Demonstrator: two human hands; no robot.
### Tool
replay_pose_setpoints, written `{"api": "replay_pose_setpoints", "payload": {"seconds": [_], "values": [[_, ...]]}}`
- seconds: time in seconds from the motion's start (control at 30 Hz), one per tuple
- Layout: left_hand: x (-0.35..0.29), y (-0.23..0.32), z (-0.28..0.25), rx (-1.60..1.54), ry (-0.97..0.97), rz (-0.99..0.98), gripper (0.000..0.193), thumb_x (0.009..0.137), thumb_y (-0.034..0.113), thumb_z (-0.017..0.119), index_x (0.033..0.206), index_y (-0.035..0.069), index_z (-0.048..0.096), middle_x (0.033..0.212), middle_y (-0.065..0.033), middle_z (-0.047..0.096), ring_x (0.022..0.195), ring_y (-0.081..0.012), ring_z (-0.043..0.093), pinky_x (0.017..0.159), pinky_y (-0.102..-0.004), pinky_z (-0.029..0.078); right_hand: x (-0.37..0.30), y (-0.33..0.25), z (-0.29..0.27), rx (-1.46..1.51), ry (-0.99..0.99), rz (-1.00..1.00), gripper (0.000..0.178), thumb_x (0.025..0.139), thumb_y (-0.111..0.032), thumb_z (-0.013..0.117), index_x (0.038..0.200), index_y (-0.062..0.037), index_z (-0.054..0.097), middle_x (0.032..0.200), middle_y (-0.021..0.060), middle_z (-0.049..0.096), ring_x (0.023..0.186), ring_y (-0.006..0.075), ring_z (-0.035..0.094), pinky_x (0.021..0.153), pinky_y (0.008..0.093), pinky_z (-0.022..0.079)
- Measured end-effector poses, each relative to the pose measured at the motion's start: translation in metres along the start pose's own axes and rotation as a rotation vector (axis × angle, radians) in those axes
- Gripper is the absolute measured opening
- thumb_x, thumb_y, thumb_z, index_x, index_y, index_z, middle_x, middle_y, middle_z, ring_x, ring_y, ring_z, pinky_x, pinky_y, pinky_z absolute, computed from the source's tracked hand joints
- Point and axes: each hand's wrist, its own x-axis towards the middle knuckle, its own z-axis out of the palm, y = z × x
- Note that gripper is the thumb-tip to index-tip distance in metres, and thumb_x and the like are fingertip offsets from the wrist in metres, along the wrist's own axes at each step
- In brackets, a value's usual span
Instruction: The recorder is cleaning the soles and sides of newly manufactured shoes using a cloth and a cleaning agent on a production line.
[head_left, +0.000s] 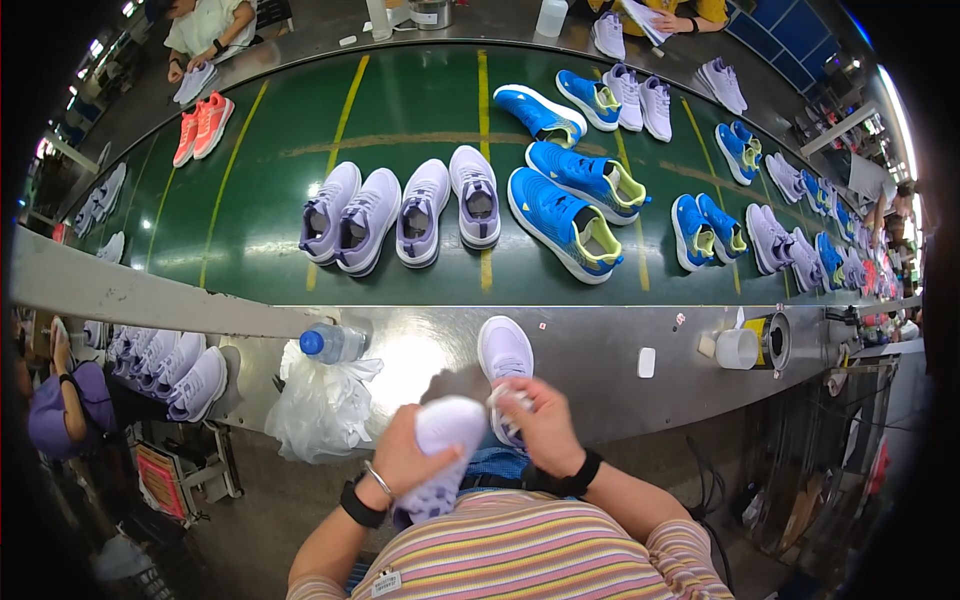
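My left hand [405, 455] is closed around a lavender sneaker [452, 425], tilted close to my body with its pale toe upward. Just right of that toe, my right hand [540, 425] pinches a small whitish wad [513, 400], perhaps cloth; the fingers partly cover it. Behind my right hand a second lavender sneaker [505, 347] rests on the metal bench, toe pointing away from me. Its near end is partly hidden by the hand.
Beyond the metal bench [600, 400] runs a green conveyor belt [420, 280] bearing lavender, blue and coral sneakers. A blue-capped bottle [335, 343] and plastic bag [325, 400] lie left. Right are a white cup [737, 349] and a tin [775, 340]. People sit across the belt.
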Motion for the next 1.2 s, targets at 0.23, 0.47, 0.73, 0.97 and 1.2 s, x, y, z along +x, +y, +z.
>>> {"api": "replay_pose_setpoints", "payload": {"seconds": [0.23,0.47,0.73,0.97,1.2], "values": [[0.067,-0.041,-0.006,-1.098,-0.067,-0.428,0.041,0.081,0.028,0.062,0.105,-0.001,0.047,0.086,-0.0061,0.058,0.072,-0.0123,0.059,0.062,-0.0252,0.049,0.038,-0.006,-0.077,0.119,0.283,-0.094,0.013,0.089,-0.015,0.053,0.099,-0.0066,0.051,0.078,0.0035,0.053,0.055,0.0057,0.046,0.048,0.0187,0.038],[0.11,-0.09,0.048,-0.992,-0.053,-0.485,0.042,0.083,0.032,0.058,0.103,-0.004,0.05,0.083,-0.0073,0.059,0.075,-0.014,0.059,0.065,-0.0268,0.049,0.065,0.065,-0.152,-1.191,0.4,-0.442,0.051,0.071,-0.011,0.065,0.118,-0.0025,0.047,0.115,0.017,0.046,0.108,0.0337,0.045,0.094,0.0378,0.035],[0.097,-0.102,0.039,-1.212,-0.161,-0.608,0.035,0.087,0.022,0.048,0.116,0.003,0.046,0.1,-0.0073,0.057,0.089,-0.0175,0.056,0.08,-0.0314,0.045,0.01,0.087,-0.085,-0.406,-0.055,0.063,0.071,0.068,-0.007,0.069,0.131,-0.0048,0.036,0.121,0.0136,0.044,0.112,0.0221,0.045,0.093,0.0338,0.036],[0.091,-0.088,0.023,-1.126,-0.208,-0.528,0.042,0.091,0.031,0.046,0.121,0.002,0.042,0.116,-0.0091,0.052,0.103,-0.0181,0.052,0.09,-0.033,0.041,0.023,0.107,-0.054,-0.09,-0.005,0.139,0.061,0.073,0.002,0.051,0.132,-0.0015,0.033,0.113,0.0057,0.052,0.103,0.0142,0.048,0.091,0.0263,0.036],[0.087,-0.086,0.022,-1.464,-0.308,-0.474,0.047,0.092,0.03,0.044,0.128,0.001,0.037,0.123,-0.011,0.048,0.109,-0.0195,0.049,0.096,-0.0325,0.038,0.019,0.076,-0.038,0.097,0.064,0.105,0.062,0.074,0.002,0.049,0.133,-0.0032,0.032,0.116,0.0074,0.049,0.105,0.0153,0.047,0.092,0.0269,0.036]]}}
